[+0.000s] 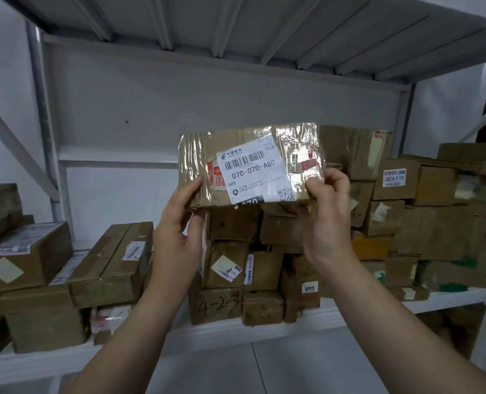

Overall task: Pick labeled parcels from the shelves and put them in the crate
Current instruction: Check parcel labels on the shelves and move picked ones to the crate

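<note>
Both hands hold a taped brown parcel (250,166) up in front of the shelf (264,325), its long axis running left to right, tilted slightly up at the right, broad face toward the camera. The white label (254,173) reads "CHINA POST", "070-070-A80" and "A80". The left hand (179,223) and right hand (325,211) pinch its lower corners, fingers (315,183) pressed on the label's edge. A stacked box (216,307) below reads "4-2-3".

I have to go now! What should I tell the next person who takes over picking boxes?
Left hand: grips the parcel's lower left corner.
Right hand: grips its lower right corner.
The parcel is held up in front of the shelf, label reading 070-070-A80 facing you.
Done: one labeled parcel is in hand.
Left: put it in the crate, which is not in view, then pick more from the shelf.
</note>
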Demonstrator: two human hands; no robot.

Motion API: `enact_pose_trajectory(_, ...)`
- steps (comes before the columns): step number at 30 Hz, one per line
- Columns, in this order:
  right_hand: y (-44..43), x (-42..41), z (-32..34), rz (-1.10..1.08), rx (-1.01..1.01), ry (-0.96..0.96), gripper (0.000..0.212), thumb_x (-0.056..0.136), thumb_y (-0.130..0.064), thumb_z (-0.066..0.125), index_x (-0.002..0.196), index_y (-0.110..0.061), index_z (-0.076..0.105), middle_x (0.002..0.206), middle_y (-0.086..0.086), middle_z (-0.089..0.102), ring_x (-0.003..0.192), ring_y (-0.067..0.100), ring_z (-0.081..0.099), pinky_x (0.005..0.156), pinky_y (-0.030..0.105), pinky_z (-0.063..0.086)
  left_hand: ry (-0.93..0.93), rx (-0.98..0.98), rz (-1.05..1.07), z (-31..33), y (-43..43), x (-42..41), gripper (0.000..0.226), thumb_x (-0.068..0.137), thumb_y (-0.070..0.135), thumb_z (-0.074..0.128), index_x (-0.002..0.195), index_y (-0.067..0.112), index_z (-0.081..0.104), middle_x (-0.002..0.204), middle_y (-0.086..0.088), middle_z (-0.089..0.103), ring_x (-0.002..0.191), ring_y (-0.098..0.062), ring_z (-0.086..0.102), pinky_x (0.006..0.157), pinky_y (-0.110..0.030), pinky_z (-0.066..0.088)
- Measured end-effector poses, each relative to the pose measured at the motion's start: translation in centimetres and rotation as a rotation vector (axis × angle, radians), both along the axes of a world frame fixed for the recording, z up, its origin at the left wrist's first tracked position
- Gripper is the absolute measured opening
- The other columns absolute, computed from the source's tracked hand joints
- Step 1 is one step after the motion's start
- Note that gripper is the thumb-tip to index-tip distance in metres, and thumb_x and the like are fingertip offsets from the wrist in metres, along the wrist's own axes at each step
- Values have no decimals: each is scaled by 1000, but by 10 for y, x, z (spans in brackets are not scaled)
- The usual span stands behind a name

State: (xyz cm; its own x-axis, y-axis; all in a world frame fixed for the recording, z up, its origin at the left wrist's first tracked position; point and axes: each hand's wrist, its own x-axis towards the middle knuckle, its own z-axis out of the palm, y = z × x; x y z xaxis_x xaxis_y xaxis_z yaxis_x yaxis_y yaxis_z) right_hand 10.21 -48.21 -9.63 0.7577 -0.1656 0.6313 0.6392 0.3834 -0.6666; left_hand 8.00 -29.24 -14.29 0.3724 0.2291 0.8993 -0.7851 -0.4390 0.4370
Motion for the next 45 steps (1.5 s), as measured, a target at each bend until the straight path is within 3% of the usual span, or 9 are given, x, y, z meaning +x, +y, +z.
enact_pose_trajectory(3,11,-5,-2,-68,-85,8,42,68,-51,70,100,-30,51,120,13,58,111,31,57,97,49,47,28,-46,14,-2,6,-9,57,94,1,51,130,45,45,127,36,45,120,-1,50,92,-18,48)
enact_pose_trajectory(8,33,-17,-8,-76,-143,-43,29,79,-49,59,100,-29,55,101,-7,60,93,0,59,79,16,48,69,-331,-74,-2,30,-32,46,90,19,57,130,35,40,116,-1,63,106,-10,62,84,-23,53)
enact_pose_trajectory(12,60,-25,-17,-63,-196,-80,25,81,-33,63,105,-28,60,108,-3,64,93,3,62,73,16,51,66,-394,29,0,61,-44,27,82,38,55,109,33,57,103,7,64,99,-8,62,84,-20,52)
enact_pose_trajectory(17,99,-18,-23,-67,-220,-8,40,83,-46,63,120,-32,61,126,-4,56,110,6,58,91,28,52,88,-293,10,-5,92,-57,26,88,35,56,112,41,50,123,1,57,115,-11,55,86,-14,48)
enact_pose_trajectory(20,120,-3,-23,-69,-258,120,51,79,-62,58,126,-43,57,135,-5,47,121,12,53,102,41,46,127,-130,-19,-11,106,-66,28,88,48,50,113,59,42,154,10,24,139,0,24,103,-8,30)
enact_pose_trajectory(24,149,1,-22,143,-93,241,19,97,-30,53,114,-37,59,127,2,60,112,16,61,94,36,52,98,107,88,-25,130,-72,23,90,55,45,110,60,36,156,10,5,143,1,9,111,-19,27)
enact_pose_trajectory(29,191,-7,-26,355,-227,269,86,69,-63,65,144,-36,34,134,-8,56,123,12,52,100,46,46,158,60,165,-29,166,-86,64,74,64,62,124,63,23,151,7,16,138,-18,30,102,-43,44)
enact_pose_trajectory(34,235,-20,-36,591,-428,257,70,74,-53,67,138,-37,43,125,-3,63,108,14,64,87,37,55,258,324,437,-23,198,-83,49,87,39,61,132,41,42,134,-3,44,120,-16,44,100,-42,43)
enact_pose_trajectory(45,319,-12,-45,381,-393,89,65,85,-22,70,141,-29,37,130,-3,56,114,12,58,85,32,57,241,471,720,2,260,-74,48,87,16,65,132,9,50,136,-19,41,112,-22,47,94,-32,36)
